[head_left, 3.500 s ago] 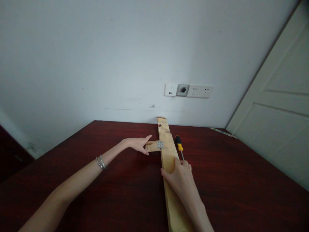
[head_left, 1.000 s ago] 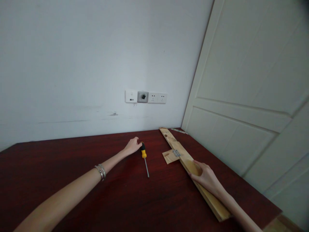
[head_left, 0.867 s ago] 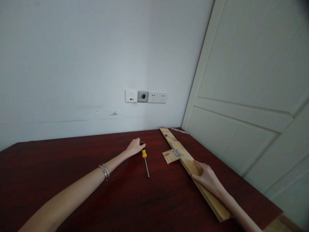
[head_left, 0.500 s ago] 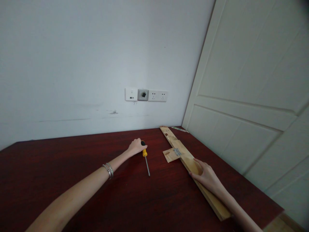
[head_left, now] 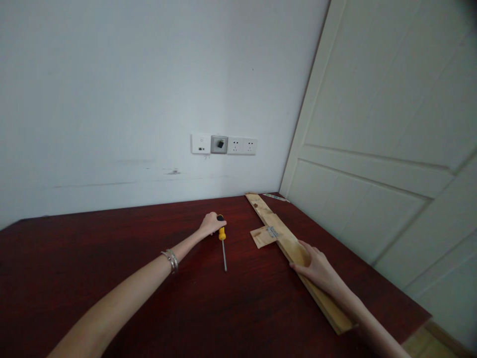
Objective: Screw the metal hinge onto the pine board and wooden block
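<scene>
My left hand (head_left: 210,223) is closed around the black-and-yellow handle of a screwdriver (head_left: 222,234). Its metal shaft points toward me over the tabletop; I cannot tell whether the tip touches the wood. On the right, a long pale wooden board (head_left: 285,235) lies slantwise from near the wall toward me. My right hand (head_left: 316,263) grips the board across its nearer half, thumb along the left edge and fingers over the far side. A metal hinge (head_left: 272,231) joins the board to a small wooden piece (head_left: 260,238) that sticks out to the left.
The dark red tabletop (head_left: 179,308) meets a white wall at the back. Wall sockets (head_left: 242,145) sit above it. A white panelled door (head_left: 372,199) stands along the right edge. A thin printed strip (head_left: 276,197) lies at the far corner.
The screwdriver's tip has swung a little to the left, so the shaft points more directly toward me. My right hand keeps its place on the board. The view has shifted slightly.
</scene>
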A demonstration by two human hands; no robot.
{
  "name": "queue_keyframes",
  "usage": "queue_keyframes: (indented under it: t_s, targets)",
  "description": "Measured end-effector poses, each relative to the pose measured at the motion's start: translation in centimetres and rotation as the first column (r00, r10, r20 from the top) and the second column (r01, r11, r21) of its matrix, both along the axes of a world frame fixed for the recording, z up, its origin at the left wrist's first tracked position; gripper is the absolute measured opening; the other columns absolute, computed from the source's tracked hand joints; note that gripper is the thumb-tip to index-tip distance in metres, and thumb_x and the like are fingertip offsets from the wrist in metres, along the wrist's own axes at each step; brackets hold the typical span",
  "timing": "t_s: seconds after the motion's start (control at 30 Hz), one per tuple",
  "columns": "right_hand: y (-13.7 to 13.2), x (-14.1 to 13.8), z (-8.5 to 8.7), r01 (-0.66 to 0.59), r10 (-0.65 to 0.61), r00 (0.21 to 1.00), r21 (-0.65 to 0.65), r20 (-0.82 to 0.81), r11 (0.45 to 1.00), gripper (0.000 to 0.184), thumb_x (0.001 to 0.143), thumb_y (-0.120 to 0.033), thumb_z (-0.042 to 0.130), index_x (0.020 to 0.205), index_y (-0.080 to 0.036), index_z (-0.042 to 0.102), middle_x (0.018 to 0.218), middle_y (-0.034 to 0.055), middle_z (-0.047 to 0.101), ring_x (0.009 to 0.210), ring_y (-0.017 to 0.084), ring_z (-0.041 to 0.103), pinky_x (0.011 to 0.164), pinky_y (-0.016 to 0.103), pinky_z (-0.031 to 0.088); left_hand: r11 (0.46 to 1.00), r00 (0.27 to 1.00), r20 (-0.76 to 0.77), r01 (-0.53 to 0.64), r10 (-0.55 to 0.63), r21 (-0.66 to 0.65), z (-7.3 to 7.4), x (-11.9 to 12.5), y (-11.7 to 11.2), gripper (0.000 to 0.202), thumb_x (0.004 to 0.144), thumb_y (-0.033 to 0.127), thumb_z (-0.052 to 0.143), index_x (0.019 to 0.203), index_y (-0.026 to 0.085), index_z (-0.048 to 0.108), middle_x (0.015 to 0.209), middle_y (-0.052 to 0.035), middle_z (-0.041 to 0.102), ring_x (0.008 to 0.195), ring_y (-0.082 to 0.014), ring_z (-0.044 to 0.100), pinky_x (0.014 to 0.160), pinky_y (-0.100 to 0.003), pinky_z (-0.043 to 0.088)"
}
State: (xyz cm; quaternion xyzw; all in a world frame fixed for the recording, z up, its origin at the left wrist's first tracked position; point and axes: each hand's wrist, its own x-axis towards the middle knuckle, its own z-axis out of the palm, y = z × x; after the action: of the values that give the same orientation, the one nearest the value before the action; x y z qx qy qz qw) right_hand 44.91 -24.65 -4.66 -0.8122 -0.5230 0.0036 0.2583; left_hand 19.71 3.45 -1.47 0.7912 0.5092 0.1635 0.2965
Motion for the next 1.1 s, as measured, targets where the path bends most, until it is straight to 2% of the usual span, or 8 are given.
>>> queue_keyframes:
  t_s: [0.13, 0.23, 0.33, 0.47, 0.6, 0.73, 0.87, 1.1]
  targets:
    - [0.0, 0.5, -0.4, 0.007, -0.006, 1.000, -0.037, 0.013, 0.999, 0.080, 0.071, -0.055, 0.060, 0.135, -0.011, 0.044, 0.125, 0.0170, 0.057, 0.118, 0.033, 0.052, 0.098, 0.044, 0.040, 0.999, 0.993, 0.121, -0.005, 0.010, -0.041, 0.5, 0.0, -0.4, 0.028, 0.074, 0.030, 0.061, 0.092, 0.010, 0.066, 0.060, -0.0028, 0.063, 0.040, -0.0108, 0.053, 0.035, -0.019, 0.039]
    - [0.2, 0.8, 0.2, 0.037, -0.037, 0.998, 0.014, 0.057, 0.999, 0.081, 0.071, -0.058, 0.059, 0.134, -0.010, 0.046, 0.126, 0.0197, 0.057, 0.119, 0.036, 0.051, 0.098, 0.048, 0.040, 0.998, 0.976, 0.216, -0.008, 0.021, -0.063, 1.3, 0.1, -0.6, 0.030, 0.077, 0.031, 0.060, 0.097, 0.009, 0.066, 0.056, -0.0003, 0.060, 0.037, -0.0095, 0.050, 0.035, -0.019, 0.040]
    - [1.2, 0.3, 2.5, 0.050, -0.064, 0.994, 0.154, 0.092, 0.987, 0.072, 0.076, -0.057, 0.055, 0.128, -0.009, 0.052, 0.126, 0.0208, 0.057, 0.118, 0.036, 0.052, 0.098, 0.048, 0.041, 0.998, 0.955, 0.295, 0.005, 0.016, -0.069, 2.4, 0.6, -0.9, 0.033, 0.079, 0.033, 0.059, 0.101, 0.010, 0.065, 0.051, 0.0023, 0.056, 0.035, -0.0082, 0.047, 0.035, -0.018, 0.040]
    - [3.7, -2.3, 6.8, -0.098, 0.105, 0.994, 0.215, -0.021, 0.972, 0.045, 0.081, -0.046, 0.053, 0.110, -0.014, 0.066, 0.109, 0.0139, 0.068, 0.096, 0.027, 0.064, 0.083, 0.037, 0.050, 0.995, 0.914, 0.404, 0.065, -0.027, -0.080, 4.0, 1.8, -2.0, 0.029, 0.080, 0.033, 0.060, 0.097, 0.009, 0.065, 0.045, 0.0040, 0.052, 0.033, -0.0074, 0.043, 0.035, -0.018, 0.038]
    - [6.7, -5.6, 9.4, -0.209, 0.247, 0.950, 0.198, -0.191, 0.958, 0.040, 0.079, -0.046, 0.056, 0.094, -0.013, 0.073, 0.082, 0.0090, 0.073, 0.072, 0.021, 0.066, 0.067, 0.030, 0.051, 0.990, 0.871, 0.489, 0.109, -0.052, -0.090, 5.0, 3.1, -3.5, 0.036, 0.077, 0.030, 0.064, 0.104, 0.007, 0.061, 0.048, 0.0030, 0.055, 0.033, -0.0083, 0.045, 0.033, -0.019, 0.038]
    - [9.6, -7.2, 9.8, -0.251, 0.291, 0.911, 0.166, -0.293, 0.954, 0.039, 0.075, -0.049, 0.062, 0.088, -0.014, 0.074, 0.070, 0.0052, 0.071, 0.062, 0.017, 0.064, 0.054, 0.024, 0.047, 0.990, 0.867, 0.490, 0.128, -0.086, -0.053, 5.4, 4.3, -4.7, 0.036, 0.075, 0.031, 0.067, 0.102, 0.008, 0.060, 0.072, -0.0049, 0.067, 0.034, -0.0078, 0.048, 0.032, -0.021, 0.039]
    - [11.8, -7.2, 9.6, -0.282, 0.310, 0.886, 0.130, -0.344, 0.950, 0.029, 0.072, -0.041, 0.067, 0.078, -0.014, 0.074, 0.060, 0.0028, 0.069, 0.054, 0.013, 0.061, 0.047, 0.020, 0.044, 0.995, 0.873, 0.484, 0.095, -0.063, -0.041, 5.9, 4.9, -5.2, 0.040, 0.074, 0.033, 0.069, 0.104, 0.009, 0.059, 0.091, -0.0100, 0.069, 0.034, -0.0060, 0.050, 0.031, -0.020, 0.039]
    - [13.3, -7.2, 9.6, -0.290, 0.313, 0.890, 0.116, -0.331, 0.950, 0.024, 0.072, -0.036, 0.065, 0.068, -0.013, 0.071, 0.053, 0.0000, 0.064, 0.048, 0.010, 0.056, 0.043, 0.017, 0.039, 0.998, 0.875, 0.483, 0.053, -0.031, -0.033, 6.6, 5.7, -6.0, 0.056, 0.072, 0.037, 0.074, 0.116, 0.009, 0.054, 0.076, -0.0060, 0.068, 0.036, -0.0078, 0.052, 0.032, -0.018, 0.038]
